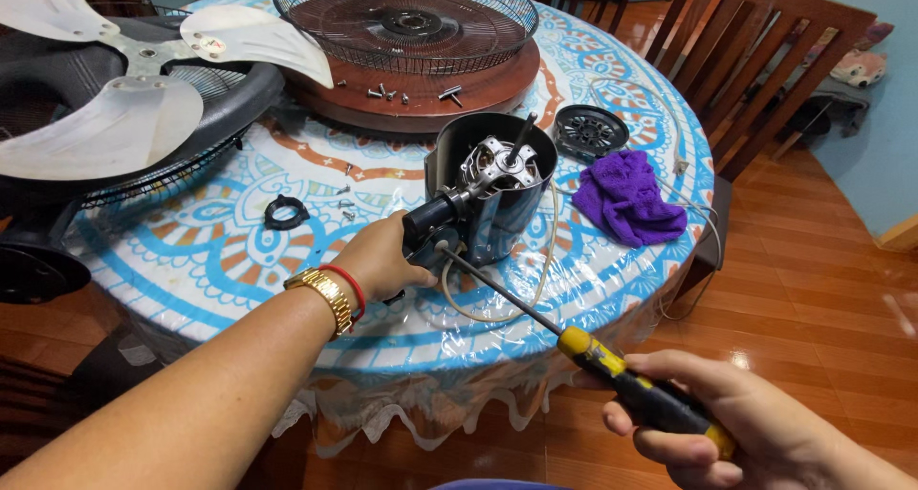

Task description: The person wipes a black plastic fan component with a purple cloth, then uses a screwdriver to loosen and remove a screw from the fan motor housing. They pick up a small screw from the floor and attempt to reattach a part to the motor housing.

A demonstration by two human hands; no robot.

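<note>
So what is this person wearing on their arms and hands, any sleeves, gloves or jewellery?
No gloves or sleeves show: both forearms are bare as far as the frame reaches. The left hand has a gold-coloured metal link watch at the wrist, with a thin red band beside it. The right hand wears nothing visible.

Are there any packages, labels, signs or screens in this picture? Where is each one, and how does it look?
No packages, signs or screens.
Sticker: on the white fan blade at top left, near the hub; small, pale with red marks.
Nothing else labelled shows on the motor housing, the screwdriver or the purple cloth.
</note>
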